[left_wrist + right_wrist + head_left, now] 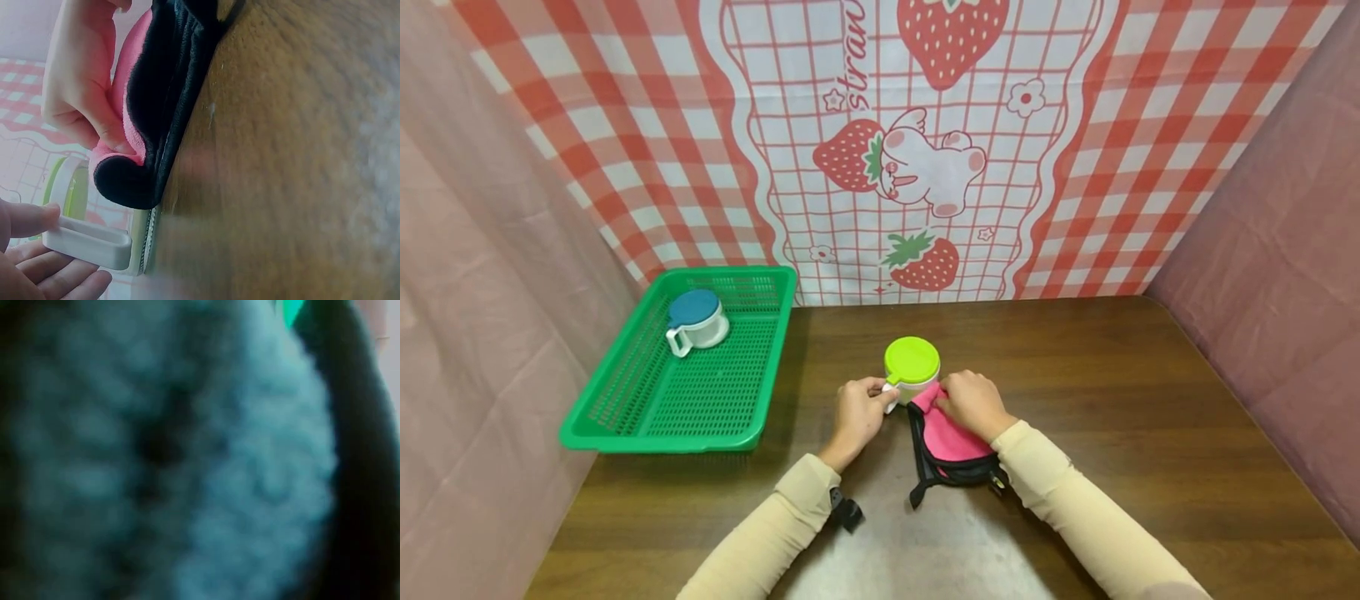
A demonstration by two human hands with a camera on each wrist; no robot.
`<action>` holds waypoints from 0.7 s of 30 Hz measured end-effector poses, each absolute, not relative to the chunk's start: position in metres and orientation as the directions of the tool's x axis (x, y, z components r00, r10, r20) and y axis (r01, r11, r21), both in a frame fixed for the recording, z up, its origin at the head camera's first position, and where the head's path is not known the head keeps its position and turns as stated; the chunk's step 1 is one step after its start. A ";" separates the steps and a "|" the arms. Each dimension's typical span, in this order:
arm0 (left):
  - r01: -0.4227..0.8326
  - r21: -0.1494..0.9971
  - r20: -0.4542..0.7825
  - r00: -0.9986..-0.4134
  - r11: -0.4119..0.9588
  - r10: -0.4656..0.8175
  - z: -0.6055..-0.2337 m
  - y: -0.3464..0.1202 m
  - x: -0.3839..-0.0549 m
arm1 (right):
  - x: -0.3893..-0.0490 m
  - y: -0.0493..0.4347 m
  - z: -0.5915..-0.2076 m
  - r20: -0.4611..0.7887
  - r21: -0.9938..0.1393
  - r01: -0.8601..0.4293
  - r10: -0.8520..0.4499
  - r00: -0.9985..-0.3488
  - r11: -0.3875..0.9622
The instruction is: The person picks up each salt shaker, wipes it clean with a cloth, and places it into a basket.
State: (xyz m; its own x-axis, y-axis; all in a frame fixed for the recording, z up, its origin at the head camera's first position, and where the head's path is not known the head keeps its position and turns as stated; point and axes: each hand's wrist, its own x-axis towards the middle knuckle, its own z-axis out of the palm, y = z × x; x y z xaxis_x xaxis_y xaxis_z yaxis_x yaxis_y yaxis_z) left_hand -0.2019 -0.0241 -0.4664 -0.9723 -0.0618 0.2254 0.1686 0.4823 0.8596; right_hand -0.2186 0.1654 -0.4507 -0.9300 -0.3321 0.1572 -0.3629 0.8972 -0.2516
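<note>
A white jar with a lime-green lid [912,358] stands on the table in the middle of the head view. My left hand [857,417] pinches its white handle [87,242] between thumb and fingers. Against the jar's near right side, my right hand [973,402] grips a folded pink cloth with black edging [952,435]. The cloth's black part hangs down to the tabletop in the left wrist view, and it hides some of the jar. Blurred fuzzy fabric [269,462] fills most of the right wrist view, so the right fingertips are hidden there.
On the left sits a green plastic basket [777,358] with a similar white jar under a blue lid [695,308] inside. A checked strawberry-print curtain [925,167] rises behind the brown wooden table [1112,400]. Pink drapes [1262,208] flank both sides.
</note>
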 end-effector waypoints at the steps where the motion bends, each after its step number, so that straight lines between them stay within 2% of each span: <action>1: 0.172 0.860 0.229 -0.971 0.480 -0.063 -0.466 -0.024 -0.202 | -0.220 0.165 -0.451 0.154 -0.249 -0.365 -0.336 -0.929 0.897; 10: 0.143 0.862 0.207 -0.975 0.486 -0.080 -0.466 -0.025 -0.204 | -0.214 0.173 -0.443 0.194 -0.285 -0.357 -0.311 -0.930 0.890; 21: 0.129 0.916 0.173 -0.981 0.381 -0.084 -0.470 -0.034 -0.205 | -0.203 0.186 -0.423 0.325 -0.295 -0.433 -0.337 -0.884 0.852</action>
